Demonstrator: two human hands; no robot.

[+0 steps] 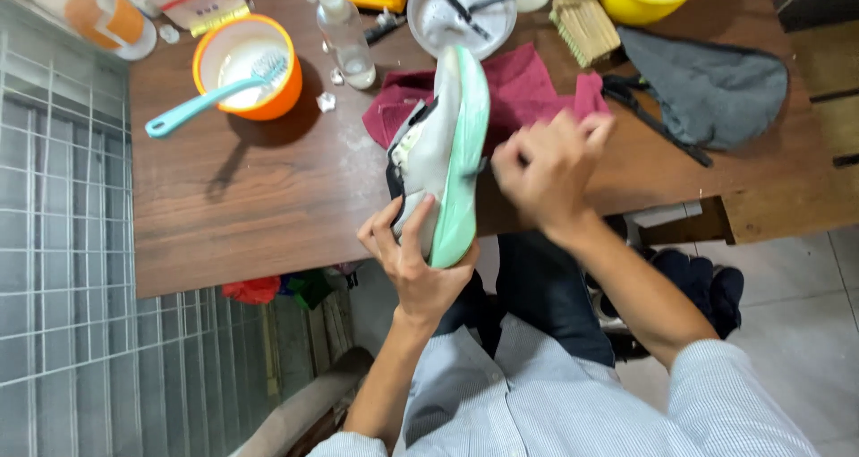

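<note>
Sneaker [445,153], white with a mint-green sole, is what I have on its side at the near edge of the table [268,206], heel toward me and toe pointing at the maroon cloth [528,94] it partly lies over. My worry from here is a slip: only the heel end is held, and the heel hangs right at the table's edge, so a hard push against the sole could twist it out of my grip and drop it toward my lap. A sweep of my arm could also knock the clear bottle [344,32] just beyond the toe, or the orange bowl [246,63] with the teal brush [210,94] resting in it (both stand well within reach).

My left hand [416,260] is curled partway closed around the heel, thumb and fingers lying along the upper and the sole. My right hand [546,170] is blurred beside the sole, fingers bunched loosely and close to the green edge; I cannot tell whether it pinches anything or quite touches the sneaker. A grey bag [707,85] lies on the table to the right.
</note>
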